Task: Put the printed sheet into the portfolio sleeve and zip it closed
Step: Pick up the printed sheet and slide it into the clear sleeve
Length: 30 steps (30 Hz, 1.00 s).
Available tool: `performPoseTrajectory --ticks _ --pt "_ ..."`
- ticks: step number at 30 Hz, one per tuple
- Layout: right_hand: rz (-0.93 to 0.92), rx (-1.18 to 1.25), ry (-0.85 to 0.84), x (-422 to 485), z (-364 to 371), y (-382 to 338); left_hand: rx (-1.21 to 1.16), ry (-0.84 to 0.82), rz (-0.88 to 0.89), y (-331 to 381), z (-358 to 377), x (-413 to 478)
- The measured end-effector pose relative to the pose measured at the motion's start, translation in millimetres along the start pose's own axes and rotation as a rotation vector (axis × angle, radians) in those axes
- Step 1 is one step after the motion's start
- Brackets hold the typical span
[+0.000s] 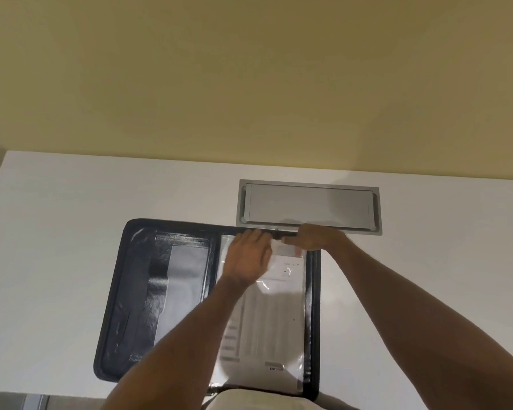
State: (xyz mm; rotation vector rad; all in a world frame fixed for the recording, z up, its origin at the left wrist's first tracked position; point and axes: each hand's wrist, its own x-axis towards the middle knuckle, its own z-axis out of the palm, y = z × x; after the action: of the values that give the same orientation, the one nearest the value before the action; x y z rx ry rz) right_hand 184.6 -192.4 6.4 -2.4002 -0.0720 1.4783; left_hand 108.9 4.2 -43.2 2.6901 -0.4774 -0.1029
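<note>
The glossy black portfolio [166, 294] lies open on the white bench [57, 232], its long axis running away from the person. The printed sheet [267, 315] sits under clear plastic. The left hand [246, 255] lies flat with fingers together; the right hand [311, 236] pinches the sleeve's top edge.

The open black zip portfolio [137, 291] looks like glossy leather-like material, creased and catching light. Under the left hand [246, 255] and right hand [314, 236], the clear plastic sleeve [288, 344] is shiny and wrinkled over the matt white printed paper sheet [274, 315]. Just beyond the hands, the rectangular grey brushed-metal hatch [308, 202] sits in the smooth matt white table [57, 217].
</note>
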Motion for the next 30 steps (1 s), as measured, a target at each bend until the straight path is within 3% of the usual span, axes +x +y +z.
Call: performPoseTrajectory --ticks 4,12,16,24,30 --pt "0.037 -0.25 0.164 -7 13 4 0.064 -0.029 -0.014 -46 -27 -11" --pt "0.262 0.01 0.6 -33 27 22 0.051 -0.267 0.077 -86 -46 -49" --pt "0.225 0.185 0.811 -46 64 15 0.081 -0.343 0.065 -80 -45 -62" --pt "-0.018 -0.032 0.791 -68 203 -27 0.081 -0.301 -0.138 -86 -55 -87" --pt "-0.031 -0.093 0.761 -74 262 -42 0.107 -0.188 -0.41 -133 -82 -132"
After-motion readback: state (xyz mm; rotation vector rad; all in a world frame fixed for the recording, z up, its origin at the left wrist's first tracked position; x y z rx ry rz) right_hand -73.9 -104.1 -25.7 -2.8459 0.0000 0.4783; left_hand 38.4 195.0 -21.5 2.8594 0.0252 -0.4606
